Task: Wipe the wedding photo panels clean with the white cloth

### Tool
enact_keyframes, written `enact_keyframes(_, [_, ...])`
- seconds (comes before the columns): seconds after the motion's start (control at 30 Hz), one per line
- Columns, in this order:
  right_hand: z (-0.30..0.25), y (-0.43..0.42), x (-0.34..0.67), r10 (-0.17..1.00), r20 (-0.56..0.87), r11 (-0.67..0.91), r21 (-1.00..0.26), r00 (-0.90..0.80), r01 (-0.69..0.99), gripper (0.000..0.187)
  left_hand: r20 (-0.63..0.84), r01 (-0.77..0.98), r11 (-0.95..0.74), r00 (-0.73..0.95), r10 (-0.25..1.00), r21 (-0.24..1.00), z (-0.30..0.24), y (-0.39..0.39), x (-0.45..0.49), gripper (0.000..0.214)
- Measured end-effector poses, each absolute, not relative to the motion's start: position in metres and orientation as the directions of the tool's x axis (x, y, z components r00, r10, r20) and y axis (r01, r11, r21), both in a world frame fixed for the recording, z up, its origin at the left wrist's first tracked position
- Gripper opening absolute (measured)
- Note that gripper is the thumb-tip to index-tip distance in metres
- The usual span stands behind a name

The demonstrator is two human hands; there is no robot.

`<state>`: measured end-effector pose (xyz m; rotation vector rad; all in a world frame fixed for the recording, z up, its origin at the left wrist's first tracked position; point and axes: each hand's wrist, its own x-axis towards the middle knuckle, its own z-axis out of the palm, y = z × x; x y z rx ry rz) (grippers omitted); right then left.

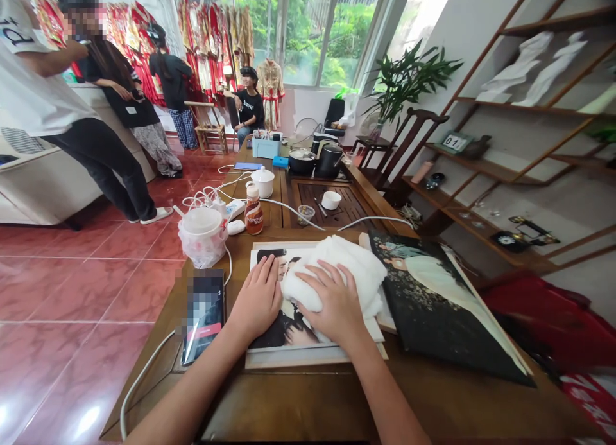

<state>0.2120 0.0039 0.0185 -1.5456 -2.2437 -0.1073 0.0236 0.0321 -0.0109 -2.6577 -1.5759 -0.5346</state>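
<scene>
The long dark wooden worktop (298,406) runs away from me, crowded at its far end with tea things. Just to the right of my right hand lies a large dark photo print (447,304) of a figure in a pale dress. It sits tilted, with its near-left edge overlapping the board I am working on. That board is a pale-framed wedding photograph (289,352), flat on the worktop right under both hands.

A white fluffy towel (346,265) is bunched on the photograph's upper right part. My right hand (334,304) lies palm down on the towel, fingers spread and flat, gripping nothing. My left hand (257,300) rests just beside it, flat on the bare picture with fingers together, holding nothing.

Left of my left hand lies a black phone (205,313) with a white cable (144,374) trailing off the edge. Beyond it stands a white tub in a plastic bag (202,236), and just right of that a small brown bottle (253,214).
</scene>
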Motion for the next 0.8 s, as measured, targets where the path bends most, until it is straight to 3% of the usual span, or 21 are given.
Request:
enact_keyframes(0.33, [0.016, -0.037, 0.215, 0.89, 0.332, 0.388, -0.19, -0.313, 0.902, 0.047, 0.306, 0.851, -0.492, 0.426, 0.851, 0.182, -0.011, 0.036, 0.025, 0.05])
enact_keyframes(0.8, [0.015, -0.012, 0.21, 0.88, 0.355, 0.388, -0.156, -0.315, 0.908, 0.048, 0.313, 0.846, -0.501, 0.433, 0.845, 0.182, -0.013, 0.033, 0.023, 0.05])
